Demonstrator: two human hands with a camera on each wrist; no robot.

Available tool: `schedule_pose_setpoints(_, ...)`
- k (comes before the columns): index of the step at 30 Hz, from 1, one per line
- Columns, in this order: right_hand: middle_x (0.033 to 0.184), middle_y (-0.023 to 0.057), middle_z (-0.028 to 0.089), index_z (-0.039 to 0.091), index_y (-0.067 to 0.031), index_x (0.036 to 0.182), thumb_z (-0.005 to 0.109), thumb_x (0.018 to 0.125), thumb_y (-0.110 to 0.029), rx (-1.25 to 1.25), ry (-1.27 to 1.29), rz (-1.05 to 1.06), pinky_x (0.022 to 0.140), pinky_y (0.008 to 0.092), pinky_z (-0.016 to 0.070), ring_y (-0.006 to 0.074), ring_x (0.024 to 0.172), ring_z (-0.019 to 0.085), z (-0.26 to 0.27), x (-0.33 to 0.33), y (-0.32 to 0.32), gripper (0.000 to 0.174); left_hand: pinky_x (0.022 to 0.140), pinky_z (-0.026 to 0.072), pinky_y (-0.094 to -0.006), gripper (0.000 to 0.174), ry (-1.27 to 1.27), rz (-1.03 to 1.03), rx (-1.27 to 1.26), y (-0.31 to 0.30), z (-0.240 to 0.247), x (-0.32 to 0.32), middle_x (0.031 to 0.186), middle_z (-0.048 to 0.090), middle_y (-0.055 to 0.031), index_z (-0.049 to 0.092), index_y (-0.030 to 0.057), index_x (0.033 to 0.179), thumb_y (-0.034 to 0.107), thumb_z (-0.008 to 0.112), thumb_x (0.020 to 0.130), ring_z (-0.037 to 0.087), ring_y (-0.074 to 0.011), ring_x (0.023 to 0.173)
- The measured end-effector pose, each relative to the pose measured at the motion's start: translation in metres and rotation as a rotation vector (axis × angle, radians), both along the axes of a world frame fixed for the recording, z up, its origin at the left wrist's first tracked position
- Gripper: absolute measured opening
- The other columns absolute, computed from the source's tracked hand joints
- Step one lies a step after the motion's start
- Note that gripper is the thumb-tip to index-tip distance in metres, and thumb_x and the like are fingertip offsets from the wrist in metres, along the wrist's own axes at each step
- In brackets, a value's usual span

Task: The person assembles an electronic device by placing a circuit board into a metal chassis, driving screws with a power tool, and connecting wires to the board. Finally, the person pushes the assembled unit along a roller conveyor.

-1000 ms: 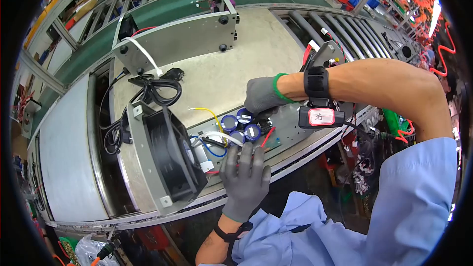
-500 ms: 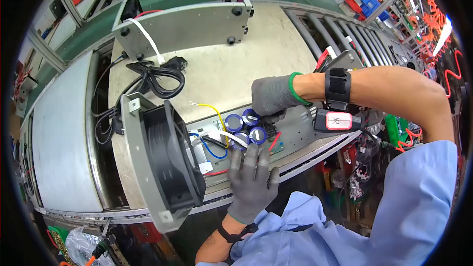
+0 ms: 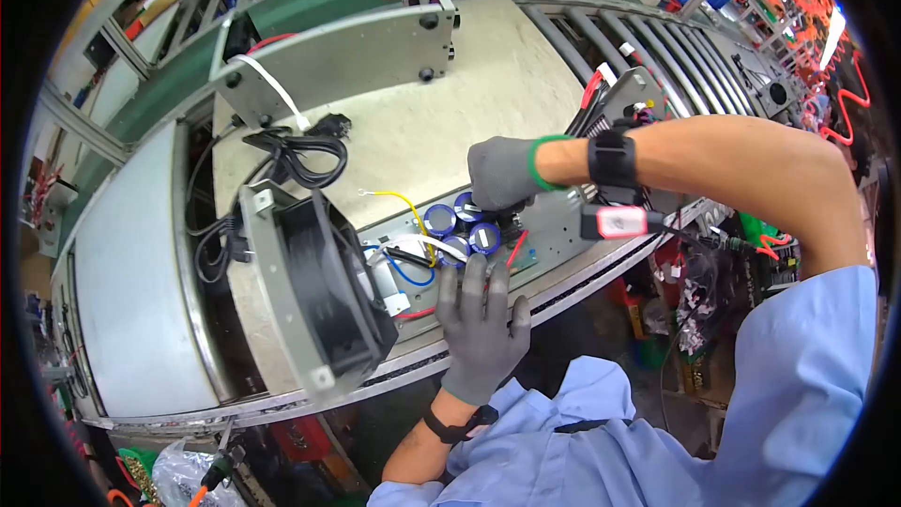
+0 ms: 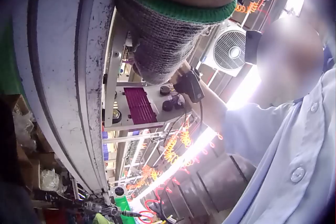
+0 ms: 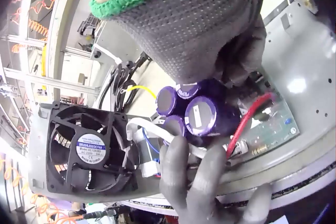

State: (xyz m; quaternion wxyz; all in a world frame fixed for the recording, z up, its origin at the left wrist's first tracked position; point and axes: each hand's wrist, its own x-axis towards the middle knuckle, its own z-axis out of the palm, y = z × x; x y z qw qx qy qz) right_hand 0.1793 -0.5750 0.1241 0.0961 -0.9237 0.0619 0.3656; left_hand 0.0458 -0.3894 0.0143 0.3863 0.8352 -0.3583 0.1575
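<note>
both hands (image 3: 482,329) (image 3: 503,174) remain at the four purple capacitors (image 3: 484,238).

Open from above: bare surface (image 3: 450,127) between far chassis (image 3: 347,70) and tray (image 3: 557,237), coiled cord (image 3: 314,176) hemming it in on the left. Fan (image 3: 330,286) walls off tray's left end. Yellow wire (image 3: 402,199) arcs over the far edge. Capacitors (image 3: 484,238) hemmed in: right hand (image 3: 502,174) far side, left hand (image 3: 482,333) near side. Bare tray to their right, wrist camera (image 3: 617,222) overhanging it
</note>
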Motion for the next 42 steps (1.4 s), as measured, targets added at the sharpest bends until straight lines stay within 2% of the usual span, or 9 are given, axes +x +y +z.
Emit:
schedule_pose_setpoints(3,0.077,0.0181,0.074,0.077,-0.0021,0.078,0.066,0.08,-0.015,-0.063,0.131,0.14,0.064,0.0389,0.0586,0.0312,0.07,0.074,0.023,0.014,0.004,0.017,0.114,0.0331,-0.0531,0.05,-0.029,-0.01,0.008,0.003,0.001,0.0,0.147,0.046,-0.0204,0.064,0.0045,0.127,0.021,0.073,0.081,0.034,-0.0451,0.14)
schedule_pose_setpoints(6,0.09,0.0195,0.075,0.078,-0.0034,0.089,0.068,0.079,-0.015,-0.317,-0.292,0.493,0.072,0.0435,0.0586,0.0339,0.085,0.075,0.039,0.007,0.02,0.018,0.115,0.0327,-0.0544,0.053,-0.049,-0.037,0.011,0.008,-0.001,0.003,0.147,0.046,-0.0207,0.062,0.0045,0.131,0.019,0.072,0.081,0.035,-0.0457,0.14)
schedule_pose_setpoints(8,0.095,0.019,0.075,0.078,-0.0089,0.103,0.067,0.077,-0.014,-0.141,-0.584,0.528,0.08,0.0475,0.0566,0.038,0.092,0.073,0.036,0.005,0.036,0.028,0.115,0.0328,-0.0553,0.054,-0.046,-0.061,0.024,0.011,-0.002,0.003,0.147,0.046,-0.0211,0.061,0.0044,0.132,0.019,0.072,0.081,0.035,-0.0468,0.14)
schedule_pose_setpoints(16,0.097,0.0223,0.075,0.078,-0.0037,0.097,0.06,0.081,-0.021,0.178,-0.339,0.123,0.083,0.0467,0.0555,0.0377,0.089,0.073,-0.004,0.002,0.059,0.03,0.111,0.0406,-0.0549,0.062,-0.119,0.012,0.075,0.033,0.012,-0.001,0.145,0.046,-0.0268,0.054,-0.001,0.137,0.019,0.072,0.08,0.044,-0.0481,0.136)
schedule_pose_setpoints(29,0.114,0.0088,0.07,0.071,-0.0148,0.114,0.063,0.09,-0.035,-0.072,-0.817,0.359,0.09,0.0442,0.0508,0.0288,0.111,0.065,-0.042,-0.052,0.075,0.032,0.121,0.0313,-0.047,0.079,-0.108,0.002,0.004,0.034,0.041,0.016,0.152,0.038,-0.0318,0.03,-0.0079,0.151,-0.001,0.055,0.076,0.036,-0.0476,0.144)
schedule_pose_setpoints(36,0.104,0.015,0.064,0.064,-0.0045,0.107,0.063,0.085,-0.011,0.46,-1.535,0.058,0.087,0.0435,0.0525,0.0365,0.103,0.063,-0.026,-0.148,0.055,0.023,0.119,0.0315,-0.0556,0.067,-0.33,0.106,0.318,0.038,0.018,0.019,0.153,0.037,-0.0303,0.038,-0.0045,0.149,0.013,0.058,0.087,0.035,-0.0494,0.144)
schedule_pose_setpoints(38,0.105,0.0146,0.064,0.064,-0.0045,0.107,0.062,0.087,-0.008,0.458,-1.515,0.048,0.088,0.0445,0.052,0.0353,0.103,0.063,-0.036,-0.197,0.056,0.021,0.12,0.0286,-0.0546,0.059,-0.501,-0.031,0.275,0.064,-0.066,0.073,0.148,0.048,-0.0268,0.046,-0.0025,0.146,0.024,0.058,0.094,0.04,-0.0451,0.142)
schedule_pose_setpoints(40,0.109,0.0146,0.065,0.065,-0.0047,0.11,0.061,0.089,-0.009,0.479,-1.597,0.096,0.089,0.0437,0.0524,0.0346,0.104,0.063,-0.049,-0.245,0.043,0.022,0.113,0.0349,-0.0512,0.045,-0.203,-0.03,0.002,0.029,-0.006,0.05,0.136,0.058,-0.0227,0.055,-0.0014,0.139,0.022,0.049,0.101,0.051,-0.0443,0.128)
schedule_pose_setpoints(42,0.112,0.0132,0.066,0.066,-0.0058,0.113,0.062,0.09,-0.01,0.52,-1.5,-0.072,0.089,0.0429,0.0536,0.0334,0.105,0.065,-0.071,-0.298,0.022,0.024,0.107,0.0415,-0.0466,0.033,-0.292,0.125,0.062,0.027,-0.016,0.06,0.125,0.065,-0.0204,0.062,-0.0017,0.126,0.012,0.048,0.1,0.057,-0.0361,0.122)
